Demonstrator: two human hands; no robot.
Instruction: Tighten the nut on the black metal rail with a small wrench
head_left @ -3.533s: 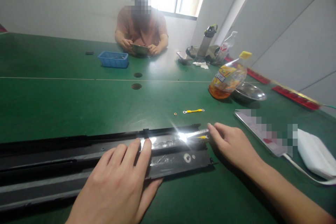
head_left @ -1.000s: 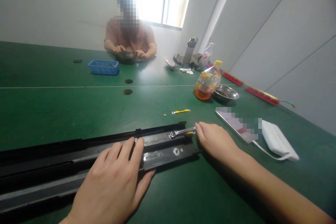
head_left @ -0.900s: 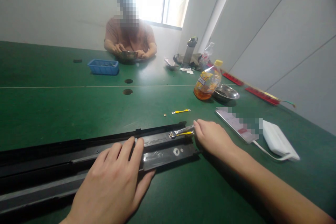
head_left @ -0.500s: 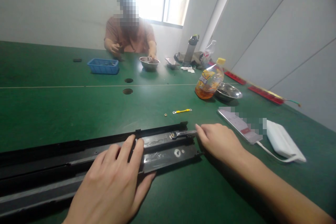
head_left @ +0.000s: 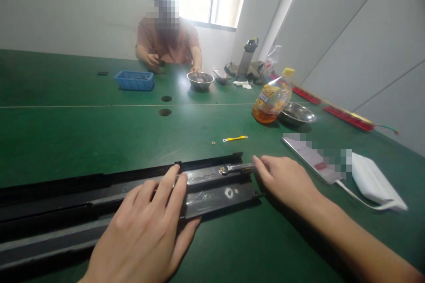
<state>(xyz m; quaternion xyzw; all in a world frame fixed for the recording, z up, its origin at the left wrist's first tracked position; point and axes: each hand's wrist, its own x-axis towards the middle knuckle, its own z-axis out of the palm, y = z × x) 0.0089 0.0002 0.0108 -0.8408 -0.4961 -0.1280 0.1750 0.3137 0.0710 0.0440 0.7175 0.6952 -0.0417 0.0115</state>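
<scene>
My left hand point(head_left: 146, 219) grips a long black metal rail point(head_left: 212, 201), fingers over its top and thumb along its near side. My right hand point(head_left: 282, 174) is closed on the handle of a ring wrench point(head_left: 239, 167). The wrench's ring end sits around a small brass-coloured nut point(head_left: 223, 170) near the rail's right end. Its handle end is hidden in my fingers. Beyond the rail, on the green table point(head_left: 99, 141), lie a short yellow cable point(head_left: 235, 138) with ring lugs and a small loose nut point(head_left: 213, 143).
A phone point(head_left: 307, 159) and a white strapped item point(head_left: 375, 181) lie at right. Behind stand a juice bottle point(head_left: 271, 99) and a steel bowl point(head_left: 299, 115). Across the table, a person point(head_left: 169, 44) sits by a blue basket point(head_left: 134, 82) and another bowl point(head_left: 200, 82).
My view has shifted slightly. The wrench and both my hands hold nearly the same place on the rail. Across the table, the person's bowl has moved a little to the right.
</scene>
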